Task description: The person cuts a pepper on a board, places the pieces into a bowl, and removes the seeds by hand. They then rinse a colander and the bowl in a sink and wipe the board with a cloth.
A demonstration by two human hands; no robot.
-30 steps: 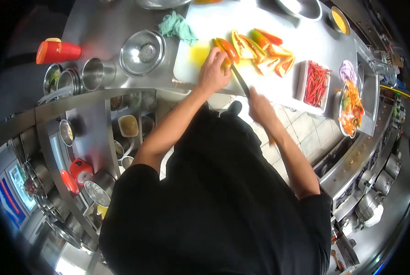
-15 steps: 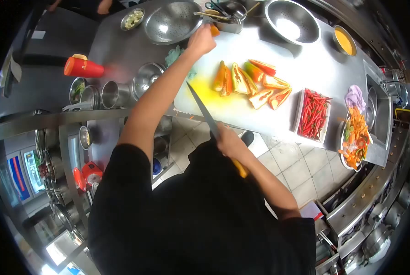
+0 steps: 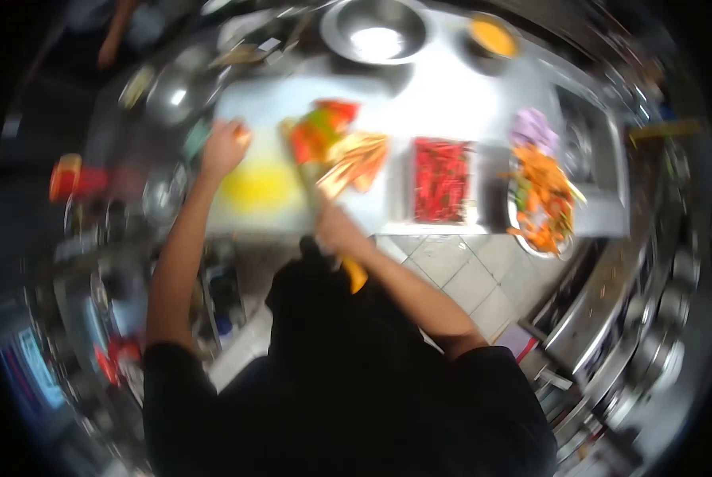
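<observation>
My right hand (image 3: 342,230) is closed round the yellow-handled knife (image 3: 356,274). Its blurred blade points up over the white cutting board (image 3: 245,99), along the left side of the cut pepper pieces (image 3: 324,133). These red, green and orange pieces lie bunched together. Above the left part of the board is my left hand (image 3: 225,151), its fingers curled on a small orange piece (image 3: 243,137). Yellow stain (image 3: 256,187) marks the board below that hand. Motion blurs much of the view.
Right of the board stands a tray of red chillies (image 3: 442,181), then a bowl of orange peelings (image 3: 545,207) beside a purple cloth (image 3: 533,129). Behind are a steel colander (image 3: 376,32) and a bowl of orange liquid (image 3: 493,36). A person's arm (image 3: 116,36) shows top left.
The view has shifted right. My left hand has come back from the containers to over the board. The knife has moved from the board's front edge to the pepper pieces, which now lie closer together.
</observation>
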